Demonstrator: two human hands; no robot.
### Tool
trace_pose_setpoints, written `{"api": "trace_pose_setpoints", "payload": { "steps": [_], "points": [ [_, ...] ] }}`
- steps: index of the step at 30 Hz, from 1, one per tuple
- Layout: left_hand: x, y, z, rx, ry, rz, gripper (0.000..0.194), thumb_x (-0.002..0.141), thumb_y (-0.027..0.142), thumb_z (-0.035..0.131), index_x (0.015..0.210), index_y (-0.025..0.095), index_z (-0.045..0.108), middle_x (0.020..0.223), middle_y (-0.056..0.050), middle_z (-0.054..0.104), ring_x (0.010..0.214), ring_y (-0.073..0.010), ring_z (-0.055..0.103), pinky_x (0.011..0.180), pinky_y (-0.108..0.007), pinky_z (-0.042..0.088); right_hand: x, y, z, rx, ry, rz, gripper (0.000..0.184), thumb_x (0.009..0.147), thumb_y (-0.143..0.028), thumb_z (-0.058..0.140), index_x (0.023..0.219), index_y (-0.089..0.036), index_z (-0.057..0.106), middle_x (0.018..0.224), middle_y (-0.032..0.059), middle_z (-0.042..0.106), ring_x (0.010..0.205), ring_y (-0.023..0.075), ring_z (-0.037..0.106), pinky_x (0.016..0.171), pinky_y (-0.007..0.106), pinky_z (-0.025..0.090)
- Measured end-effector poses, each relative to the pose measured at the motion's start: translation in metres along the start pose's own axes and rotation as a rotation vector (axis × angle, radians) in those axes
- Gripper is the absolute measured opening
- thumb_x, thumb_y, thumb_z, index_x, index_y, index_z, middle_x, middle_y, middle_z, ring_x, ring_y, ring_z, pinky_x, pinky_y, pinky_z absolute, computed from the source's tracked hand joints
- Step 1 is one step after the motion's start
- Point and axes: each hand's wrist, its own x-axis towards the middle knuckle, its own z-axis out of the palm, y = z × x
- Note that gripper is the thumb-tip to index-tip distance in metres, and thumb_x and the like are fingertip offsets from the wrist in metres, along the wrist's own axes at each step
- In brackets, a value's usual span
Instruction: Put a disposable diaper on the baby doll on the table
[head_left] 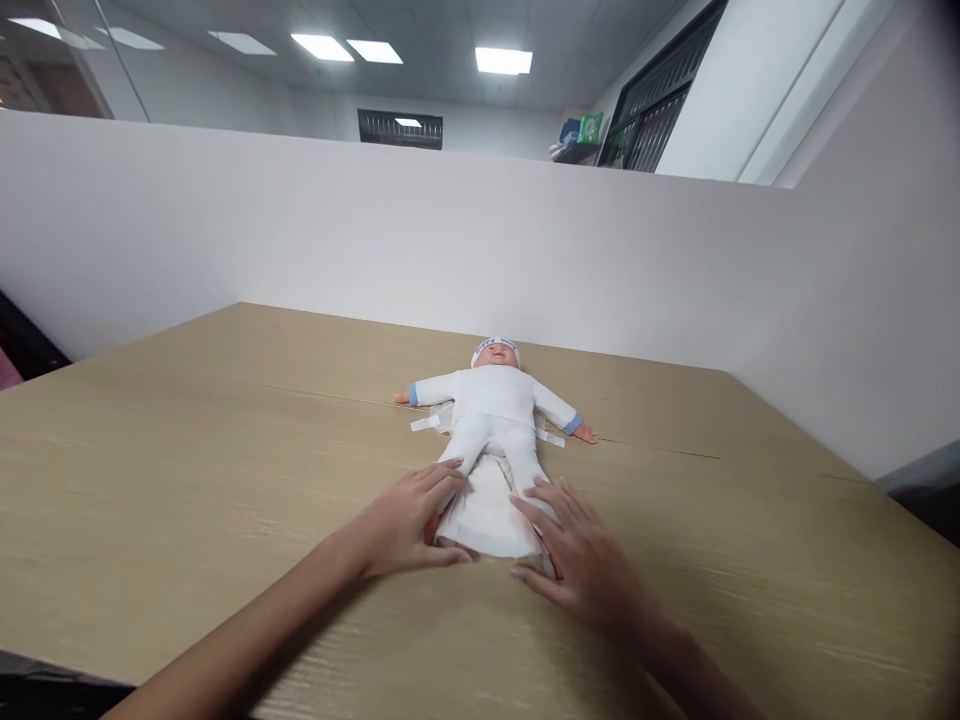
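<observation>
A baby doll (497, 392) in a white outfit with blue cuffs and a printed white cap lies on its back, arms spread, head away from me. Beneath it is an unfolded white diaper (491, 520); its front part lies between and below the doll's legs, and its tabs stick out at both sides of the waist. My left hand (420, 515) rests on the doll's lower leg at the left, thumb by the diaper's near edge. Over the other leg lies my right hand (577, 550), fingers apart, thumb near the diaper's corner. Both hands partly hide the doll's feet.
The doll lies on a wide wooden table (262, 480) with thin seams across its top. A white partition (375, 230) stands behind the table and continues at the right. Dark objects sit past the table's left and right edges.
</observation>
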Motion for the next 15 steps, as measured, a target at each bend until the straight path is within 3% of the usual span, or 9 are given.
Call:
{"api": "trace_pose_setpoints", "payload": {
  "steps": [2,5,7,10,13,15],
  "points": [
    [0.000,0.002,0.013,0.041,0.057,-0.020,0.060,0.090,0.046,0.084,0.139,0.024,0.059,0.154,-0.017,0.062,0.160,-0.0407,0.042,0.127,-0.057,0.043,0.000,-0.006,0.012,-0.072,0.045,0.013,0.069,0.098,-0.035,0.073,0.163,-0.027,0.052,0.152,0.0158,0.064,0.152,0.0398,0.052,0.130,0.069,0.038],
    [0.001,0.004,0.027,0.076,0.121,-0.045,0.030,0.095,0.021,0.067,0.124,0.024,0.060,0.144,-0.015,0.066,0.158,-0.0352,0.045,0.125,-0.054,0.044,0.004,-0.004,0.025,-0.131,0.113,0.033,0.067,0.093,-0.011,0.063,0.158,-0.028,0.058,0.143,0.0144,0.068,0.143,0.0364,0.059,0.128,0.064,0.043],
    [0.004,0.004,0.028,0.092,0.131,-0.062,0.020,0.098,0.017,0.059,0.116,0.024,0.060,0.138,-0.015,0.069,0.155,-0.0348,0.047,0.122,-0.054,0.046,0.008,0.001,0.028,-0.133,0.157,0.037,0.063,0.092,-0.003,0.055,0.148,-0.028,0.065,0.136,0.0130,0.071,0.136,0.0338,0.064,0.126,0.060,0.047],
    [0.012,0.006,0.015,0.077,0.135,-0.113,0.012,0.105,0.027,0.053,0.110,0.023,0.064,0.126,-0.013,0.073,0.133,-0.0348,0.062,0.110,-0.051,0.051,0.015,0.010,0.022,-0.061,0.164,0.058,0.055,0.093,0.000,0.048,0.136,-0.027,0.070,0.129,0.0110,0.074,0.127,0.0320,0.067,0.120,0.057,0.051],
    [0.029,0.005,-0.008,-0.024,0.177,-0.184,0.031,0.111,0.048,0.049,0.107,0.024,0.068,0.108,-0.009,0.074,0.108,-0.0308,0.066,0.100,-0.045,0.052,0.028,0.020,0.009,0.108,0.162,0.134,0.039,0.099,-0.008,0.044,0.122,-0.024,0.071,0.116,0.0108,0.074,0.109,0.0303,0.070,0.097,0.048,0.061],
    [0.046,-0.001,-0.021,-0.130,0.240,-0.195,0.039,0.109,0.058,0.051,0.110,0.024,0.069,0.115,-0.009,0.074,0.112,-0.0304,0.064,0.104,-0.044,0.050,0.043,0.028,0.001,0.229,0.206,0.166,0.028,0.105,-0.018,0.045,0.115,-0.023,0.070,0.113,0.0109,0.071,0.104,0.0287,0.070,0.091,0.043,0.061]
  ]
}}
